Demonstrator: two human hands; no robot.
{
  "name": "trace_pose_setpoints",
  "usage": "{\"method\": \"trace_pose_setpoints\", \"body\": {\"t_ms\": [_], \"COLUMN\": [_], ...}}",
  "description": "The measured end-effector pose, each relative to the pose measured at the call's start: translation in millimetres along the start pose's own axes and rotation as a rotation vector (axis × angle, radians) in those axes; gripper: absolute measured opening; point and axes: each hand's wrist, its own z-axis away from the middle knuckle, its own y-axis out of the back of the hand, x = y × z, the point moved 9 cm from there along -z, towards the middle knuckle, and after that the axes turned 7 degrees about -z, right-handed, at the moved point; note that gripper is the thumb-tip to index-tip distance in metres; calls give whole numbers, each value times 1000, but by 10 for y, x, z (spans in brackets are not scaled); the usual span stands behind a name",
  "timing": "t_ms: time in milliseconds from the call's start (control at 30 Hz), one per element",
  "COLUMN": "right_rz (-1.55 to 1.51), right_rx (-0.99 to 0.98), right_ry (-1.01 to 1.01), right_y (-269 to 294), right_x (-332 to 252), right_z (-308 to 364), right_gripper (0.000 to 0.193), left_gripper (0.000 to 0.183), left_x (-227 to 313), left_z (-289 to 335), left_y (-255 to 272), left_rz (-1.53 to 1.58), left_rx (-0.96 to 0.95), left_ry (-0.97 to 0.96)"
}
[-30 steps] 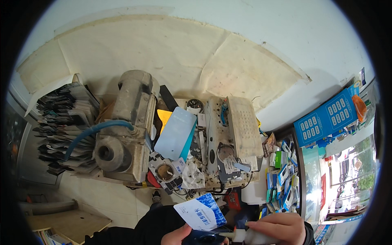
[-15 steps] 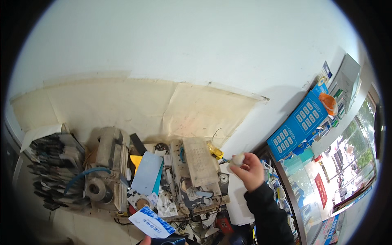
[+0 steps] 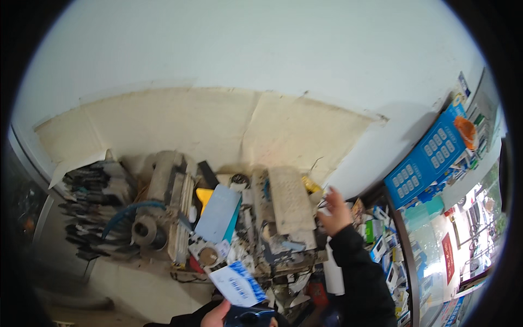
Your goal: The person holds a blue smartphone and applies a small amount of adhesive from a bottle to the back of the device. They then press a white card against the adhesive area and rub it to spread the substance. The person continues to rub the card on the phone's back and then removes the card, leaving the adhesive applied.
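Observation:
Low in the middle, my left hand [image 3: 217,314] is closed on a blue-and-white printed card [image 3: 237,283], which tilts up above the fingers. Against the same hand lies a dark glossy flat object [image 3: 249,316], cut off by the lower edge. My right hand [image 3: 339,213] reaches out at the bench's right end, near a yellow object [image 3: 311,185]. Its fingers look apart; a pale patch shows between them, too blurred to name. Left of that hand, a worn beige perforated plate [image 3: 291,200] lies on a dusty machine.
A grimy motor-driven machine [image 3: 163,188] stands on the left beside a rack of dark key blanks or sleeves [image 3: 98,204]. A grey-blue sheet [image 3: 217,211] lies mid-bench. At right are a glass case [image 3: 403,256] of small boxes and a blue sign [image 3: 422,161].
The view has shifted, moving the scene rightward and up. My right hand has moved closer to the yellow object; the whitish round thing in its fingers no longer shows clearly. More of my left hand shows.

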Motion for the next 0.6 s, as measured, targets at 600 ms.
{"method": "trace_pose_setpoints", "body": {"t_ms": [600], "right_rz": [-665], "right_rx": [-1125], "right_ry": [-348], "right_y": [-676], "right_x": [-1670], "right_z": [1572], "right_gripper": [20], "left_gripper": [90], "left_x": [-508], "left_z": [-69], "left_y": [62], "left_rz": [-367], "left_rx": [42], "left_ry": [658]}}
